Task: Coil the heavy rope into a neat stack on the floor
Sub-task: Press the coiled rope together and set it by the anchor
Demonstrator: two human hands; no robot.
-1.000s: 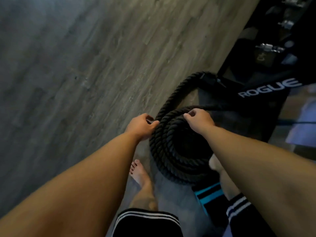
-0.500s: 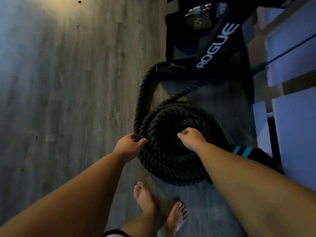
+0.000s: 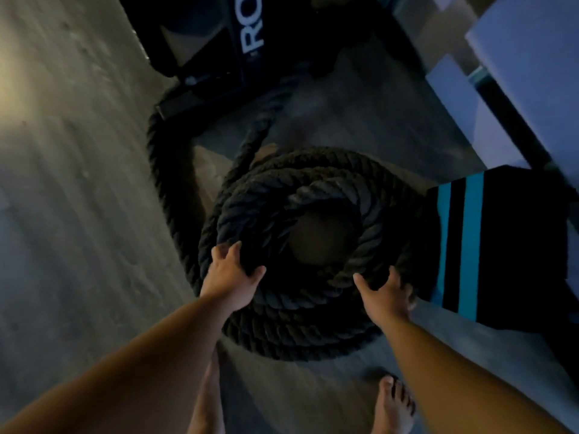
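On the floor [image 3: 78, 214], the rope [image 3: 313, 183] is stacked in round coils — the near-left rim is gripped by the left hand [image 3: 230, 278], the near-right rim by the right hand [image 3: 387, 297].

Setting: gym or training room. Evidence: thick black heavy rope [image 3: 300, 308] coiled on grey wood-grain floor [image 3: 78, 183]; black equipment frame [image 3: 247, 73], far, lettered "RO" in white; black pad with teal stripes [image 3: 501, 245], right; bare foot [image 3: 394, 405], near.
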